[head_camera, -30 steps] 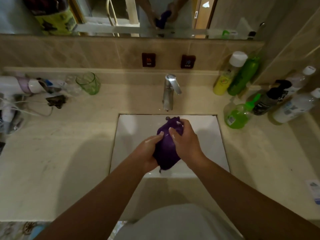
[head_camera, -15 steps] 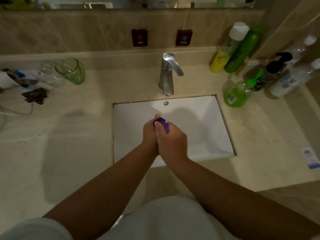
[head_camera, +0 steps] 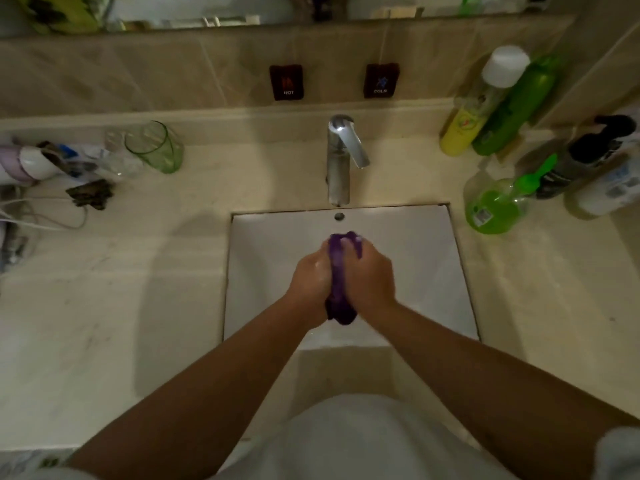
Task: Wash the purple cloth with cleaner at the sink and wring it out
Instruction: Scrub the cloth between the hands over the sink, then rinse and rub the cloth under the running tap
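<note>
Over the sink [head_camera: 408, 237], just below the tap [head_camera: 341, 161], the left hand [head_camera: 311, 277] and right hand [head_camera: 370, 277] both clench the bunched cloth [head_camera: 337, 289] between them. This looks like wringing or scrubbing; no water visibly runs, so rinsing may remain.

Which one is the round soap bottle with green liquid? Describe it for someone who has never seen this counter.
Start at the faucet behind the white sink and look right. Just past the sink's back right corner lies the round soap bottle: clear, with bright green liquid and a green pump, unlike the taller opaque bottles behind it.
</note>
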